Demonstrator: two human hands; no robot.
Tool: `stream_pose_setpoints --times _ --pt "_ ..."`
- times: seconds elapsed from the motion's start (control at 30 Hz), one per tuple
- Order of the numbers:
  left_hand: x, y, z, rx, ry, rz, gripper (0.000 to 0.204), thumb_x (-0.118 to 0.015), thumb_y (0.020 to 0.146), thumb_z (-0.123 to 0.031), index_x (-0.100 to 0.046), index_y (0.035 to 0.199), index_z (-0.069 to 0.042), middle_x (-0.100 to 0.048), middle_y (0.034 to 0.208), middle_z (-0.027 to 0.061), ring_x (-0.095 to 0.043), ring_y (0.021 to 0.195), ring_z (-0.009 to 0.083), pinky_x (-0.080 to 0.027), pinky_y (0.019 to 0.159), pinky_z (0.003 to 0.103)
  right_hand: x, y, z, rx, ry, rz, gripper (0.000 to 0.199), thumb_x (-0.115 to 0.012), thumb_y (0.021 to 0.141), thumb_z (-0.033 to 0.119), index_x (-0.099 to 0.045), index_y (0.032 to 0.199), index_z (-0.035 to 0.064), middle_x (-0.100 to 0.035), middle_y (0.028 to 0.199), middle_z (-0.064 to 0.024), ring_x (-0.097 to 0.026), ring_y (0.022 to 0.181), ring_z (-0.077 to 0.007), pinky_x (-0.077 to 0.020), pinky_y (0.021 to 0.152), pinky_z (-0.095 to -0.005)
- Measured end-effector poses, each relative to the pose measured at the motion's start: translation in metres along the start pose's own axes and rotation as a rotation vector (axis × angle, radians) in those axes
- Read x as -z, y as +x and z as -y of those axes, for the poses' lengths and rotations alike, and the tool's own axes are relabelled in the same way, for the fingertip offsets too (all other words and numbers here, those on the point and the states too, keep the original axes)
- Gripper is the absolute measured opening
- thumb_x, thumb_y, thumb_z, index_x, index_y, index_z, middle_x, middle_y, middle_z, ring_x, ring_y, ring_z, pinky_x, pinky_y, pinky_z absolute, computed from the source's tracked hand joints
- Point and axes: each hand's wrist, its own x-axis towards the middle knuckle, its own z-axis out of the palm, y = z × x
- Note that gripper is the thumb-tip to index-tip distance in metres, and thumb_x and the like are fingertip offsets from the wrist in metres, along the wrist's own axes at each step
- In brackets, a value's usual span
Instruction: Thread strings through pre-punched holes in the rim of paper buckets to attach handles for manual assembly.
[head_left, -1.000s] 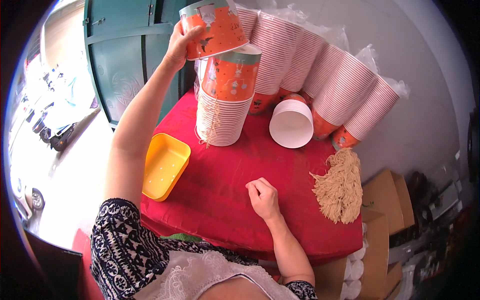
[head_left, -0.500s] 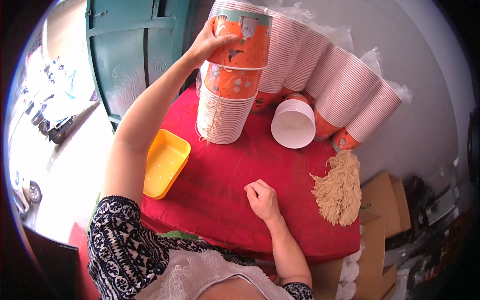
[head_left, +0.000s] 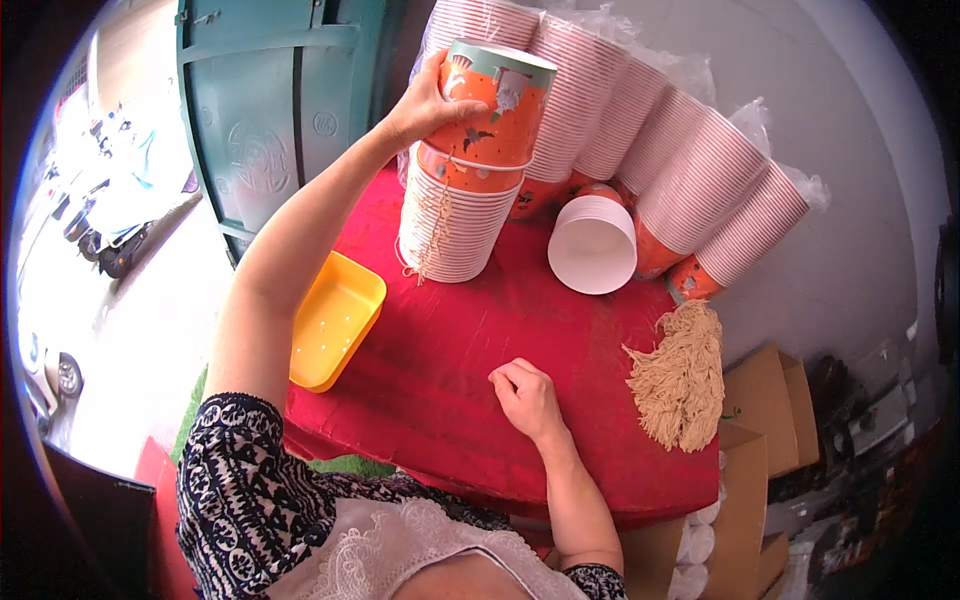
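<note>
My left hand [head_left: 432, 103] grips an orange paper bucket [head_left: 490, 125] with a printed pattern and a teal band, thumb across its front. Its lower end sits in the top of a tall stack of nested paper buckets [head_left: 455, 225] with white rims. Thin beige cords [head_left: 437, 230] hang down the side of this stack. Lower on the table, my right hand [head_left: 528, 400] rests closed in a loose fist, with nothing showing in it. A paper bucket [head_left: 592, 245] lies on its side behind it, its white inside facing me.
Several tall stacks of paper buckets [head_left: 690, 170] in clear plastic lean along the back. A yellow plastic tray [head_left: 335, 320] stands at the left of the red-covered table [head_left: 430, 400]. A bundle of beige cords [head_left: 683, 380] lies at the right edge. Cardboard boxes [head_left: 770, 405] stand beyond it.
My left hand has moved down slightly with the orange bucket, which now sits lower on the stack; less of the bucket below shows. My right hand has stayed still.
</note>
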Motion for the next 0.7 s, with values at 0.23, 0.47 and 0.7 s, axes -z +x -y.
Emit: stream_pose_setpoints --times 0.23,0.47,0.7 --pt "-0.001 -0.005 0.008 -0.006 0.03 0.012 0.114 -0.091 0.061 -0.045 -0.028 0.142 0.006 -0.053 0.129 0.02 -0.053 0.12 0.0254 -0.042 0.105 0.037 0.001 0.001 0.001 -0.025 0.016 0.016 0.01 -0.063 0.087 0.008 -0.067 0.084 -0.0007 -0.064 0.079 -0.0143 -0.065 0.07 -0.0289 -0.0524 0.061 -0.0378" --pt "0.001 -0.01 0.015 -0.034 0.095 0.006 0.121 -0.09 0.057 -0.054 -0.028 0.142 0.006 -0.053 0.129 0.0213 -0.053 0.121 0.0278 -0.04 0.107 0.039 0.002 0.001 0.001 -0.03 0.019 0.024 0.01 -0.063 0.087 0.008 -0.066 0.085 -0.0009 -0.064 0.079 -0.0146 -0.066 0.071 -0.0291 -0.0524 0.062 -0.0379" --pt "-0.002 -0.016 0.01 -0.025 0.058 0.012 0.12 -0.089 0.058 -0.054 -0.029 0.142 0.005 -0.052 0.131 0.0213 -0.052 0.122 0.0285 -0.04 0.106 0.039 0.003 0.001 0.0 -0.035 0.01 0.025 0.01 -0.063 0.087 0.008 -0.066 0.085 -0.0011 -0.065 0.081 -0.0151 -0.066 0.073 -0.0304 -0.0526 0.063 -0.0387"
